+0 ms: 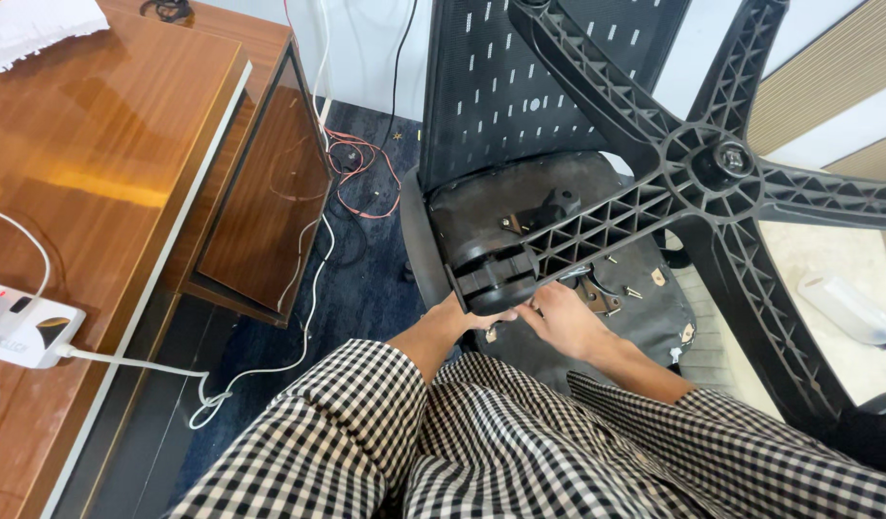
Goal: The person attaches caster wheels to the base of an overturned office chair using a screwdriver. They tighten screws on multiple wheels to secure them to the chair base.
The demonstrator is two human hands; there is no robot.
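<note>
An office chair lies tipped over with its black five-arm star base [702, 168] pointing at me. The mesh backrest [500, 86] is behind the base, and below it is the dark underside of the seat [654, 308]. My left hand [462, 317] curls under the black caster [491, 274] at the end of the nearest base arm. My right hand [570, 325] rests on the seat underside just right of it, fingertips reaching toward the left hand and partly hidden by the arm. Both forearms come out of black-and-white checked sleeves [481, 432].
A glossy wooden desk [97, 163] fills the left side. It carries a white power strip [29, 332] with white cables and papers [34, 29]. Red wires [361, 163] lie on the dark blue carpet. Loose screws [635, 290] lie on the seat underside. A clear plastic bottle [851, 309] lies at the right.
</note>
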